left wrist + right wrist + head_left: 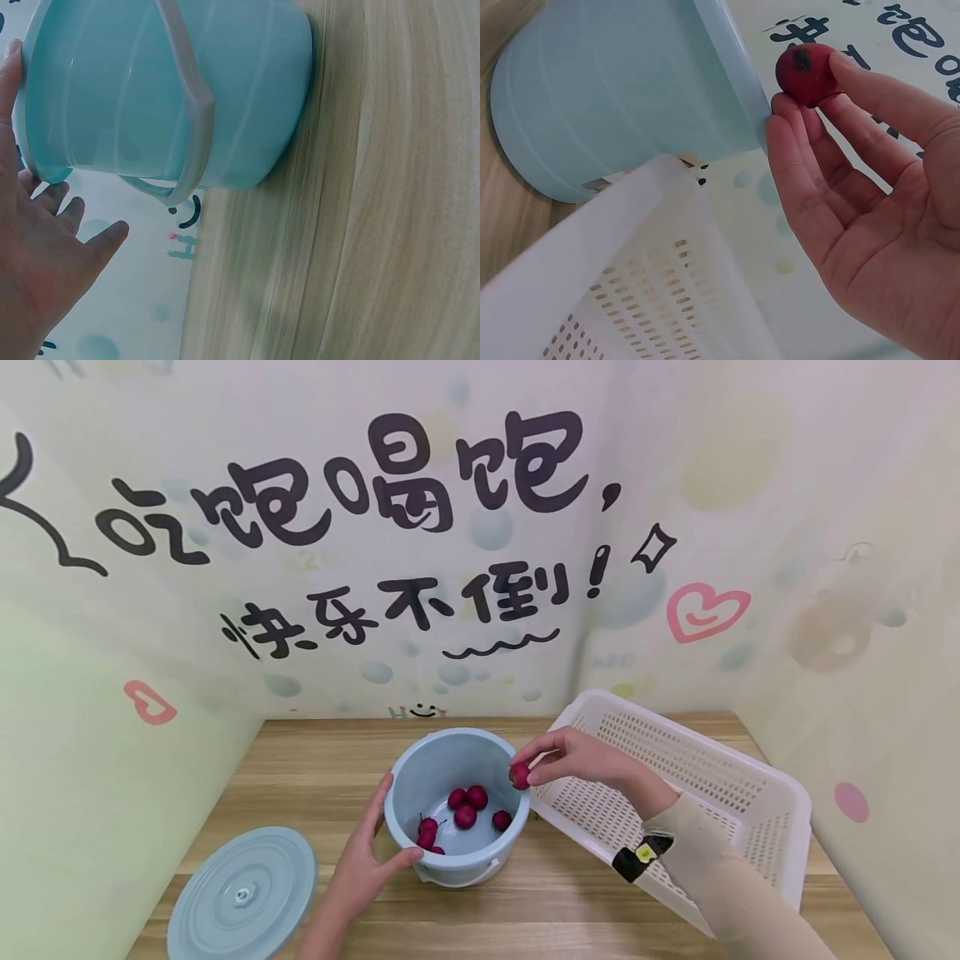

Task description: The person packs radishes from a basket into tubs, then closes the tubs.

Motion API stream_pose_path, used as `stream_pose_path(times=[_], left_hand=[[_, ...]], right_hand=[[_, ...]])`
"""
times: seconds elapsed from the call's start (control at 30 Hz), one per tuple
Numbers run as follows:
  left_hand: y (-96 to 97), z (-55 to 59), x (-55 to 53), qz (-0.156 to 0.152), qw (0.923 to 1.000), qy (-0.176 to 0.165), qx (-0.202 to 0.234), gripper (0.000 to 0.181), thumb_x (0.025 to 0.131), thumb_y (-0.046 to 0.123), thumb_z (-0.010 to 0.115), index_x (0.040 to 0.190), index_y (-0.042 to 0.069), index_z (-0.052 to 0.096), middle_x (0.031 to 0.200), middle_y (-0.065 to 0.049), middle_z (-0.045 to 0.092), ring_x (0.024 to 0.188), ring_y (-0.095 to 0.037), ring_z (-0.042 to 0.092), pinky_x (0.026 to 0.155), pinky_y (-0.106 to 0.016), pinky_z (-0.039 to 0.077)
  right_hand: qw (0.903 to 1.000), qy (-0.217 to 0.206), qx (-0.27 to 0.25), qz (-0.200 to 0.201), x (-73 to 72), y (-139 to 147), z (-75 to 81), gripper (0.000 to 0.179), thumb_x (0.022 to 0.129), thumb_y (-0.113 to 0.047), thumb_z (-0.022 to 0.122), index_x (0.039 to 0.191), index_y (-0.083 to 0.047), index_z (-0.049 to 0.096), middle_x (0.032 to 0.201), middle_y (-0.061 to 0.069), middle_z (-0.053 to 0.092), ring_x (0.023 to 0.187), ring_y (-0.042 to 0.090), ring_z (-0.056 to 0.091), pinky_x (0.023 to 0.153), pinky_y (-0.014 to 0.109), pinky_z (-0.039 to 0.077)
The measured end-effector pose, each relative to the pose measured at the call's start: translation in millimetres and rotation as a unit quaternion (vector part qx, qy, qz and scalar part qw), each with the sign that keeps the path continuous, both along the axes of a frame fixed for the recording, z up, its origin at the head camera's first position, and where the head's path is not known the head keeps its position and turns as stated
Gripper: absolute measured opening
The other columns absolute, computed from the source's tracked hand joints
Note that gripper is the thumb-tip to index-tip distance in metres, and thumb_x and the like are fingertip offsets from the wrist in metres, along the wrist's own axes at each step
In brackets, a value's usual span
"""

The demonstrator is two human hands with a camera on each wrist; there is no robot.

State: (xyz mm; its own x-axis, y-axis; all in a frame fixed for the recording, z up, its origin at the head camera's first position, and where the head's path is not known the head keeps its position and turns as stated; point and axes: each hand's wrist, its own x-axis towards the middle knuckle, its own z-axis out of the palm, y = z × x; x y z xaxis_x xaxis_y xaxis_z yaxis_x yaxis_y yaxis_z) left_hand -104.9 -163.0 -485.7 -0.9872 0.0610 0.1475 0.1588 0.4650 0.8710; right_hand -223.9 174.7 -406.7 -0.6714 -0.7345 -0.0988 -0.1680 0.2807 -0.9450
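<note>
My right hand [577, 755] pinches a small round red fruit [807, 74] between thumb and fingertips, at the right rim of a light blue bucket [457, 860]. A dark spot marks the fruit's skin in the right wrist view. Inside the bucket lie several similar red fruits [465, 816], some with thin stems. On the bucket's left side, my left hand [363, 868] rests with its thumb on the near rim and its fingers spread along the outside. In the left wrist view these fingers [73, 214] look fairly straight, and the bucket's pale handle [196, 112] hangs down.
A white perforated basket [791, 827] stands right of the bucket, under my right forearm. The round blue lid [240, 860] lies flat on the wooden table [315, 752] at the left. Behind the table rises a printed wall [465, 543] with large black writing.
</note>
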Motion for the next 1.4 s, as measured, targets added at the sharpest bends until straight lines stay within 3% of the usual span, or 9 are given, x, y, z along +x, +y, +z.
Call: stream_pose_path(times=[0.23,0.5,0.7,0.83,0.93,1.03,1.1,1.33,1.4], left_hand=[[1.4,0.4,-1.2,-0.001,1.0,0.003,0.005,0.102,0.081,0.017,0.083,0.16,0.029,0.02,0.167,-0.006,0.023,0.149,-0.039,0.031,0.118,-0.057,0.032],[-0.2,0.8,0.2,0.005,0.9996,0.018,-0.02,0.104,0.078,0.016,0.084,0.16,0.026,0.02,0.166,-0.009,0.027,0.147,-0.038,0.036,0.116,-0.057,0.034],[-5.3,-1.3,6.7,0.018,0.9987,0.029,-0.037,0.107,0.077,0.014,0.085,0.161,0.022,0.019,0.165,-0.008,0.027,0.145,-0.035,0.037,0.112,-0.016,0.032],[-7.1,-3.0,11.1,0.021,0.999,0.034,-0.02,0.106,0.078,0.012,0.083,0.161,0.022,0.017,0.166,-0.006,0.025,0.146,-0.01,0.035,0.109,-0.006,0.027],[-11.1,-3.0,16.8,0.024,0.9986,0.047,-0.008,0.105,0.08,0.01,0.081,0.161,0.024,0.016,0.167,-0.007,0.023,0.141,0.012,0.026,0.109,-0.005,0.028],[-18.8,-1.9,22.7,0.029,0.9975,0.064,-0.004,0.101,0.083,0.009,0.078,0.161,0.026,0.016,0.167,-0.01,0.022,0.139,0.022,0.018,0.109,-0.001,0.026],[-26.6,-1.5,26.6,0.035,0.9961,0.081,-0.004,0.097,0.085,0.006,0.076,0.161,0.023,0.018,0.166,-0.01,0.023,0.139,0.022,0.018,0.108,0.001,0.026],[-65.6,-4.1,39.0,0.084,0.9895,0.115,-0.023,0.085,0.088,-0.002,0.068,0.159,0.011,0.023,0.155,0.033,0.02,0.137,0.024,0.019,0.103,0.005,0.027],[-78.0,-4.3,41.7,0.104,0.9879,0.111,-0.03,0.081,0.09,0.0,0.067,0.159,0.01,0.024,0.155,0.032,0.021,0.135,0.025,0.019,0.102,0.006,0.026]], right_hand=[[0.9999,-0.008,-0.012,-0.006,2.6,-3,2.0,0.04,0.093,-0.012,0.069,0.128,0.006,0.061,0.121,0.027,0.067,0.097,0.008,0.069,0.088,0.021,0.057],[0.9978,-0.005,-0.062,-0.022,15.7,-17,1.0,0.035,0.094,-0.012,0.067,0.124,0.005,0.063,0.116,0.013,0.072,0.1,0.01,0.07,0.089,0.025,0.059],[0.992,0.004,-0.125,-0.014,36.0,-45,-0.6,0.033,0.096,-0.011,0.065,0.123,0.007,0.062,0.122,0.028,0.066,0.101,0.009,0.07,0.091,0.027,0.059],[0.9877,-0.002,-0.155,-0.017,50.3,-66,0.6,0.035,0.097,-0.012,0.064,0.125,0.008,0.061,0.125,0.031,0.064,0.102,0.008,0.071,0.091,0.025,0.059],[0.985,0.012,-0.172,-0.018,58.8,-83,2.8,0.036,0.097,-0.012,0.064,0.128,0.006,0.06,0.128,0.027,0.063,0.111,0.021,0.07,0.094,0.024,0.057],[0.9822,0.02,-0.186,-0.011,67.1,-102,4.4,0.038,0.097,-0.008,0.062,0.132,0.005,0.056,0.133,0.025,0.061,0.119,0.036,0.064,0.095,0.023,0.056],[0.9812,0.016,-0.192,-0.009,73.1,-115,4.4,0.038,0.097,-0.007,0.061,0.134,0.003,0.056,0.135,0.023,0.06,0.123,0.039,0.061,0.096,0.023,0.055],[0.978,0.018,-0.208,-0.012,94.1,-155,-1.3,0.042,0.096,-0.005,0.064,0.137,-0.005,0.055,0.142,0.016,0.058,0.134,0.027,0.055,0.111,0.023,0.045],[0.9752,0.036,-0.218,-0.009,99.9,-166,-4.7,0.045,0.094,-0.003,0.065,0.137,-0.004,0.054,0.143,0.014,0.057,0.135,0.025,0.053,0.115,0.024,0.042]])
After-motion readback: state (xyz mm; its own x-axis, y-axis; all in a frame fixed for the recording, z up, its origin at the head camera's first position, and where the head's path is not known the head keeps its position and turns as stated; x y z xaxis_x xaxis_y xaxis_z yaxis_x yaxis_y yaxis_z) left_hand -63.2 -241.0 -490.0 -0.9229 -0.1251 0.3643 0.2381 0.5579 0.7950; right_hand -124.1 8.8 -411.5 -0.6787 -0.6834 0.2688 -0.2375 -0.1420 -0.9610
